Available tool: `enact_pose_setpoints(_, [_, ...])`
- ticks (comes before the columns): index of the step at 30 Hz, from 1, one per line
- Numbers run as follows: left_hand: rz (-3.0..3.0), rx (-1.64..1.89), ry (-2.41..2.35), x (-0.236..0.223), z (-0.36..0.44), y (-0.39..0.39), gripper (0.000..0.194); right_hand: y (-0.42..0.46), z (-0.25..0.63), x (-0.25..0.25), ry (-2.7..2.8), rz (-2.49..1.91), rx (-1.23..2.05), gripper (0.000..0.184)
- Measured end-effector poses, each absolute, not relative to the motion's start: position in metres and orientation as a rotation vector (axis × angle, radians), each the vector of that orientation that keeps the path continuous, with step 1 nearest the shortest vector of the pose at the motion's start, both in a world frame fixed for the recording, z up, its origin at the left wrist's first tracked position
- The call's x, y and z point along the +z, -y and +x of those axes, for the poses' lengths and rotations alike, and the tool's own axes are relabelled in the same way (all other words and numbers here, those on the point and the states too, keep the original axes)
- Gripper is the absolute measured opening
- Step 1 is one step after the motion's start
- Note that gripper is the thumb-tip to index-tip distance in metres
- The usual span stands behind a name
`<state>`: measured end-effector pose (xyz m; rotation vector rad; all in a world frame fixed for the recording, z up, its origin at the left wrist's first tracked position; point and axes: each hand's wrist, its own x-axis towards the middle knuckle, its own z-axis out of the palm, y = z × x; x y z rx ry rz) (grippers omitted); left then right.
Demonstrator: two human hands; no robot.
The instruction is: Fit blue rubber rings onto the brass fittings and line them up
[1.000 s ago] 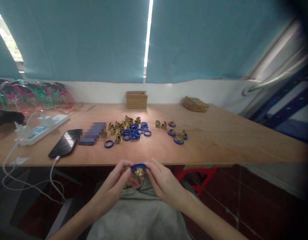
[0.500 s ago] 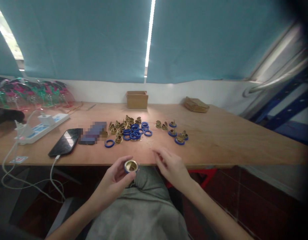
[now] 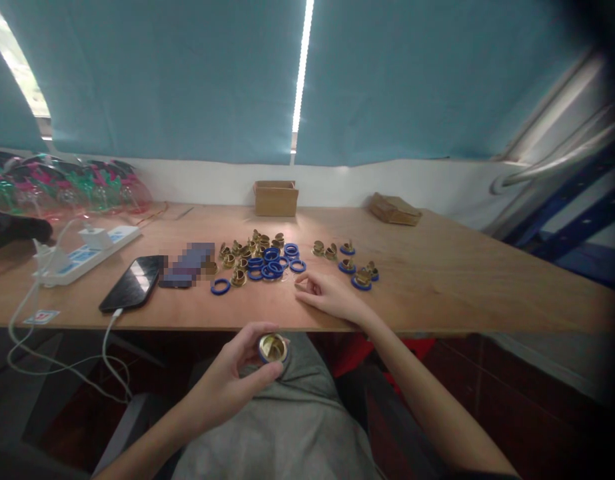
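Note:
In my left hand (image 3: 232,373), held over my lap just in front of the table edge, is a shiny gold metal cup-shaped fitting (image 3: 274,347) with a blue ring around it. Fingers and thumb grip it from the sides, its hollow side facing up. My right hand (image 3: 327,297) rests low over the table, fingers curled and tips drawn together; anything between them is too small to make out. Just beyond its fingertips lie loose blue rings (image 3: 272,269) and a pile of gold fittings (image 3: 240,263). To its right, several fittings sit with blue rings (image 3: 361,280).
A black phone (image 3: 134,283) on a white cable, a second phone (image 3: 190,263) and a white power strip (image 3: 90,257) lie on the left. Clear bottles with coloured tops (image 3: 62,190) stand behind. A small cardboard box (image 3: 276,200) and a folded brown packet (image 3: 394,209) are at the back.
My right hand has moved forward from the table edge, towards the loose rings. My left hand has shifted slightly right and lower, still holding the gold fitting.

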<state>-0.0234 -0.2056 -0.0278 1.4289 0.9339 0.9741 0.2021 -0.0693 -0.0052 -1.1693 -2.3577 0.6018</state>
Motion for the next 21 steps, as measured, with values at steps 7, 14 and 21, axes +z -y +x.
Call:
enact_pose_setpoints(7, [1.461, 0.928, -0.952, -0.025, -0.021, 0.208, 0.038, 0.069, 0.205, -0.017, 2.273, -1.128, 0.563, 0.015])
enact_pose_setpoints(14, [1.465, 0.946, -0.938, -0.029, -0.021, 0.207, 0.036, 0.075, 0.209, -0.025, 2.215, -1.087, 0.476, 0.022])
enact_pose_setpoints(21, [1.447, 0.945, -0.931, -0.029, -0.021, 0.208, 0.036, 0.079, 0.208, -0.021, 2.254, -1.049, 0.445, 0.013])
